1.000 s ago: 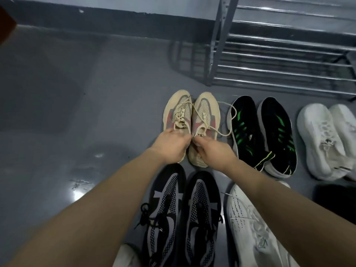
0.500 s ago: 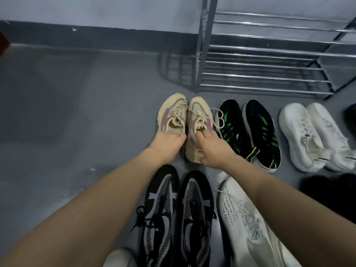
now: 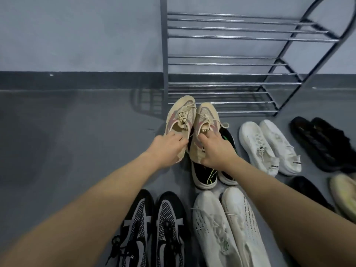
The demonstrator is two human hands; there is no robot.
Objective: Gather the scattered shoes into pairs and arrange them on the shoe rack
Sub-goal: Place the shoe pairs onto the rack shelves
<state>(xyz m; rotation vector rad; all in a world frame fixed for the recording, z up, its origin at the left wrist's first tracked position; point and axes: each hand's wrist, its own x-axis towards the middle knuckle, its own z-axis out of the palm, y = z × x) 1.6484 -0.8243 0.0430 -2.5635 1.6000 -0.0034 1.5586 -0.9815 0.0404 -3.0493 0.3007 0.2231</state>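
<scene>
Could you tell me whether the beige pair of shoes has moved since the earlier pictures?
Yes. The beige shoes, gripped by the left hand and right hand, have been lifted toward the shoe rack and now overlap the black-and-green pair they stood beside.

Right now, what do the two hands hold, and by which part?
Left hand grips the left beige shoe at its heel opening; right hand grips the right beige shoe likewise.

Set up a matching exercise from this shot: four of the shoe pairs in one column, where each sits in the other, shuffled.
Things
1. beige pair
2. black and grey mesh pair
3. black furry slippers
4. black and green pair

Places
A. on the floor at the far right
B. held up in both hands, in front of the rack
C. on the floor nearest the camera, left side
D. partly hidden under the lifted shoes

Pairs: 1-B, 2-C, 3-A, 4-D
</scene>
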